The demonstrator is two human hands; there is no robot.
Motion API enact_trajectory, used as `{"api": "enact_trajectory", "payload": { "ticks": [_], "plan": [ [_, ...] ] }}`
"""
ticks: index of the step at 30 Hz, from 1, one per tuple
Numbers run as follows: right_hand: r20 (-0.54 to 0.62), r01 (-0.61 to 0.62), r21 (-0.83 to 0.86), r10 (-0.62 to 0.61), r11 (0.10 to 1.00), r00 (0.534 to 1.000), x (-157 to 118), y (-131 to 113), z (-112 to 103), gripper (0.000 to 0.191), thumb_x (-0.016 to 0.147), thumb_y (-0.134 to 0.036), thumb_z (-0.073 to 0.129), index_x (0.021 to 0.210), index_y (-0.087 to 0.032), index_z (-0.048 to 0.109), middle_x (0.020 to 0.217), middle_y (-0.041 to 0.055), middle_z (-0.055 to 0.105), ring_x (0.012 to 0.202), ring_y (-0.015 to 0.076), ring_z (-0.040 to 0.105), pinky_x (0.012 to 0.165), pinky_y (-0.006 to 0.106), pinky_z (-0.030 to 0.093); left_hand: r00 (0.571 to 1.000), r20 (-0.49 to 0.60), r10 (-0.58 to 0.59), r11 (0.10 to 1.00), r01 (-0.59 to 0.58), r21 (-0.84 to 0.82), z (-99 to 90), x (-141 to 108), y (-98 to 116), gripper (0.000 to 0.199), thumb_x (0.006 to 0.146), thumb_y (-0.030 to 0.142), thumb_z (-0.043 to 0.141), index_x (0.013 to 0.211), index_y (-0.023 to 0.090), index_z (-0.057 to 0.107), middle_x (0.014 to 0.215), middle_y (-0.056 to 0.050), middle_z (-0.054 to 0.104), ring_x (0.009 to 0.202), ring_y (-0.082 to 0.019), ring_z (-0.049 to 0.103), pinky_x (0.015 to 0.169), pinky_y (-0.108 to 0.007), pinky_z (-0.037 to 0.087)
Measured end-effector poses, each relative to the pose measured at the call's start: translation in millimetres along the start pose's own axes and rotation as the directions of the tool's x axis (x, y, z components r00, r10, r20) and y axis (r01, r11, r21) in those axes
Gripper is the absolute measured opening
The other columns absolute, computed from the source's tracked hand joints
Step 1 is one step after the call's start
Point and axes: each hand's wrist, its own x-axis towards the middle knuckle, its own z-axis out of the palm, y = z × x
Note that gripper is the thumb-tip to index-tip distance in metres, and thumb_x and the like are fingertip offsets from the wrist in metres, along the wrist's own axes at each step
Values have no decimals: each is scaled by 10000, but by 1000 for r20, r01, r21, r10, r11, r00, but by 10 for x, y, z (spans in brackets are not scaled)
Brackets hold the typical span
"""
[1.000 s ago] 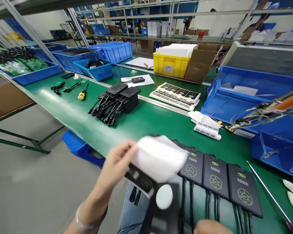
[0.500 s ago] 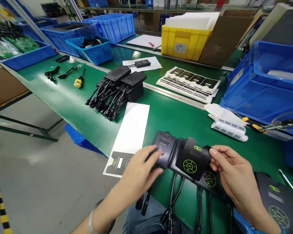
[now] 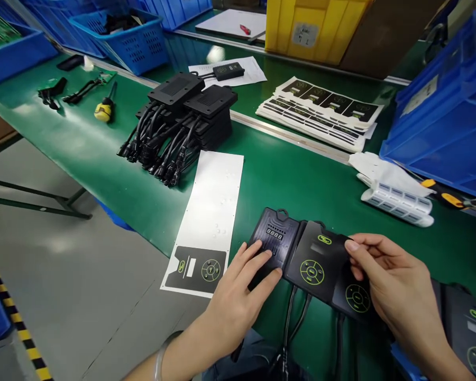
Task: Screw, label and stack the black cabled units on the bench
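Observation:
My left hand [image 3: 244,296] has its fingers spread, the tips resting on the lower face of a black controller box [image 3: 273,238] with a small digit display. My right hand [image 3: 392,286] pinches the right edge of a black adhesive label [image 3: 318,254] with green markings. The label lies over the second box, nearly lined up with it; whether it sticks cannot be seen. Beyond it, partly under my right hand, is a box with a green button ring [image 3: 357,298]. Left of my hands, a white backing sheet [image 3: 211,201] carries one remaining label [image 3: 196,269].
Stacked black boxes with cables [image 3: 210,103] stand behind the sheet. Printed label sheets [image 3: 321,114], a rolled sticker sheet [image 3: 399,203] and a blue bin [image 3: 440,111] lie to the right. A yellow screwdriver [image 3: 103,110] is at the left. Another labelled box [image 3: 470,328] sits at lower right.
The label in my right hand has come down from a tilted, raised position onto the second box. My left fingers stay on the first box. The camera view has shifted closer.

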Motion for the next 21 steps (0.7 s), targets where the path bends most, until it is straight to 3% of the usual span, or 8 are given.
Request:
{"api": "enact_trajectory", "payload": {
  "ticks": [6, 14, 21],
  "plan": [
    [-2, -73, 66, 73, 995, 997, 5, -100, 21, 287, 652, -436, 853, 788, -226, 712, 605, -35, 530, 489, 68, 435, 428, 186, 348, 1000, 2, 7, 1000, -7, 16, -17, 12, 10, 384, 919, -15, 509, 1263, 123, 612, 1257, -156, 608, 1368, -335, 449, 1117, -645, 398],
    [-16, -57, -81, 56, 995, 998, -21, -63, -7, 311, 700, -485, 814, 850, -230, 716, 598, -38, 530, 509, 69, 447, 457, 184, 348, 997, -46, 55, 997, -52, 59, -32, 77, 54, 323, 945, 8, 472, 1198, 94, 654, 1193, -175, 649, 1252, -300, 564, 1040, -550, 523],
    [-4, -60, -112, 59, 992, 998, -21, -26, -28, 322, 717, -491, 802, 901, -244, 707, 628, -39, 536, 535, 79, 457, 477, 192, 364, 997, -46, 60, 996, -57, 76, -56, 113, 72, 348, 939, -21, 434, 1143, 105, 686, 1142, -163, 662, 1208, -308, 594, 1009, -567, 540]
  ]
}}
